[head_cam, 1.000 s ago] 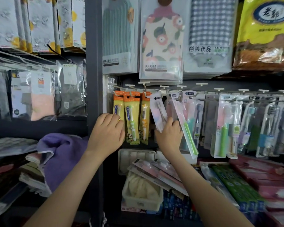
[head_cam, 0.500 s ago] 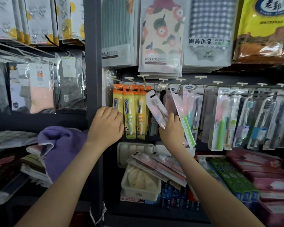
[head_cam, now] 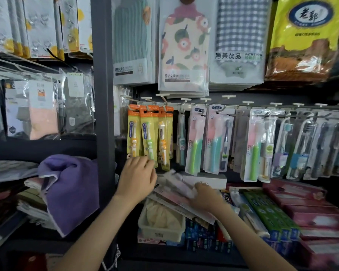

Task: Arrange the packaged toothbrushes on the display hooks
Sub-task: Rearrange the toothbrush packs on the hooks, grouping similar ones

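Pink toothbrush pack (head_cam: 181,185) lies between both hands, right hand (head_cam: 205,196) touching.

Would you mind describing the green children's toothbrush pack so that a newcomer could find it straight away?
Start at the dark upright post dividing the shelving; just right of it hang three packs with orange tops and yellow cards. The green children's toothbrush pack is the middle one, directly above the left hand. Its brush handle is green, while both neighbours hold orange-and-white brushes.
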